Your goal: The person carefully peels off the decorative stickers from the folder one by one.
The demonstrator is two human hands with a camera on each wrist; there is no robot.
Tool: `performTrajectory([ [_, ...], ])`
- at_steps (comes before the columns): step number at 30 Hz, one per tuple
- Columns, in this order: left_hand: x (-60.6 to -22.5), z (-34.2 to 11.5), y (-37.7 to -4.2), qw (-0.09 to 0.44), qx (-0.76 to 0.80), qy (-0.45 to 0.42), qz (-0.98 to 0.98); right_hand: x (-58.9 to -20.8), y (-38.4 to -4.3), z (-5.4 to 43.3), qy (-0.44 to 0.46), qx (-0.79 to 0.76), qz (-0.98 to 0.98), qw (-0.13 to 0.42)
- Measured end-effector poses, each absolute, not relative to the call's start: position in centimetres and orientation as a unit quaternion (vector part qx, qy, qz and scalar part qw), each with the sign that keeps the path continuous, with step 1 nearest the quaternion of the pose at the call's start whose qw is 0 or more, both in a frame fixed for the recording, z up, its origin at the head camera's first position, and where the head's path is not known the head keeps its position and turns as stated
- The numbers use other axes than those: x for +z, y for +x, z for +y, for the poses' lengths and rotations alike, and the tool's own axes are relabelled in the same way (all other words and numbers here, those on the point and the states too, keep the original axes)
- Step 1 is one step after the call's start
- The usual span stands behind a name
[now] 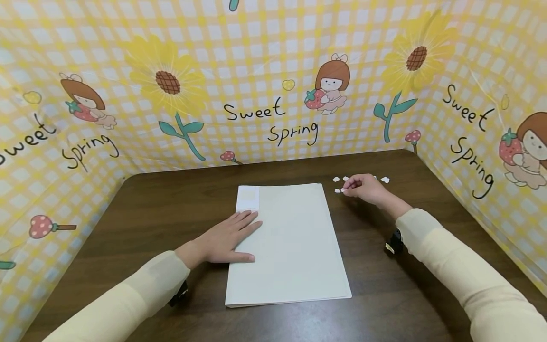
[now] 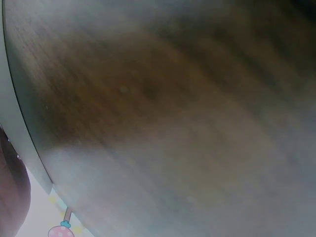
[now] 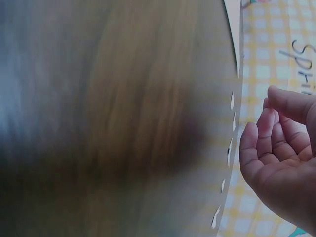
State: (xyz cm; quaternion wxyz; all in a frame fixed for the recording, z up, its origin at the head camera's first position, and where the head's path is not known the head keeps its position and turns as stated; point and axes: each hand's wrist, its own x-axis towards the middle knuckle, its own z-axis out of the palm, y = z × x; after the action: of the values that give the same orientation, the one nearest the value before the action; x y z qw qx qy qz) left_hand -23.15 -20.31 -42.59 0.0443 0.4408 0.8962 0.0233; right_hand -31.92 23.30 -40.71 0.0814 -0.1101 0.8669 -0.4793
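An off-white paper folder (image 1: 290,247) with a white label (image 1: 248,195) at its top left corner lies on the table. My left hand (image 1: 232,237) rests flat on the folder's left edge with fingers spread, just below the label. Beyond the folder's top right corner, my right hand (image 1: 365,187) is low over the table, thumb and forefinger pinched together at a small white piece (image 1: 343,190). More irregular white pieces (image 1: 336,179) lie around its fingers. In the right wrist view the thumb and forefinger tips of the right hand (image 3: 281,148) meet; the pinched piece is hidden there.
The dark wooden table (image 1: 171,209) is bordered at the back and sides by a yellow checked cloth (image 1: 256,57) printed with flowers and figures. Several white pieces (image 3: 234,121) run in a row near the table's far edge. Black wrist cameras (image 1: 394,242) sit under both sleeves.
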Motion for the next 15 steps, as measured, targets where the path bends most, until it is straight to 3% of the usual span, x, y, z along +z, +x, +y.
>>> performTrajectory([
  [8, -42.6, -20.3, -23.1, 0.029, 0.03, 0.451, 0.892, -41.2, -32.8, 24.3, -0.089, -0.478, 0.871, 0.068],
  [15, -42.6, -20.3, -23.1, 0.046, 0.024, 0.437, 0.898, -41.2, -33.3, 24.4, -0.074, -0.475, 0.874, 0.07],
])
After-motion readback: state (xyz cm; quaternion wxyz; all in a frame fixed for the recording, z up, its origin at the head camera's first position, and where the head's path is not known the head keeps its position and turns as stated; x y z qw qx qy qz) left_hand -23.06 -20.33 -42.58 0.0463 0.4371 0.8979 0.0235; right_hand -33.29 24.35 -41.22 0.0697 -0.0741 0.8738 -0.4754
